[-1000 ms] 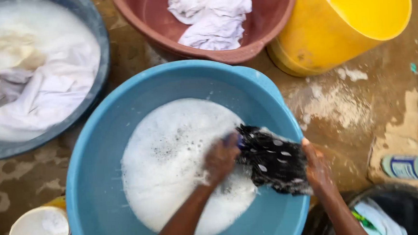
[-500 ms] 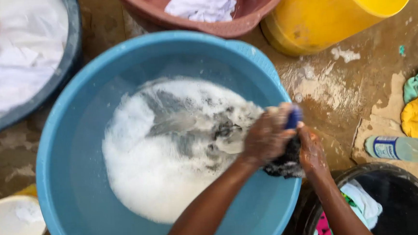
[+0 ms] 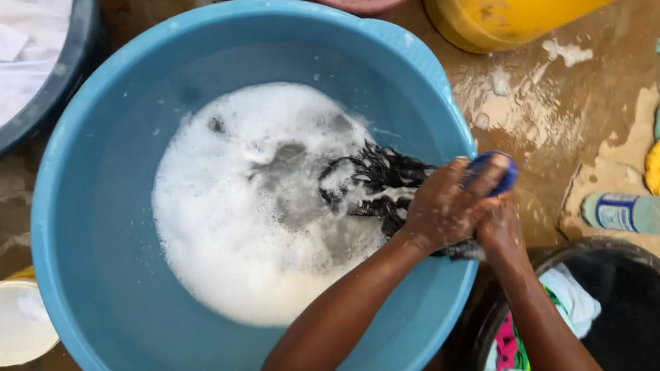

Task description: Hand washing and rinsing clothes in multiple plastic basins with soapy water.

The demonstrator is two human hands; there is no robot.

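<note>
Two bare forearms enter from five and six o'clock, with no sleeves, watch or bracelet showing. The left hand (image 3: 444, 210) and right hand (image 3: 499, 227) are ungloved, ringless, wet and glistening, flecked with suds.

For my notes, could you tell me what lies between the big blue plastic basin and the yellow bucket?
In the head view, only wet brown ground with soapy foam patches separates the blue basin from the yellow bucket.

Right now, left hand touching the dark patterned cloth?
Touching. The head view shows the left hand closed around the dark patterned cloth at the blue basin rim, pressed against the right hand.
</note>
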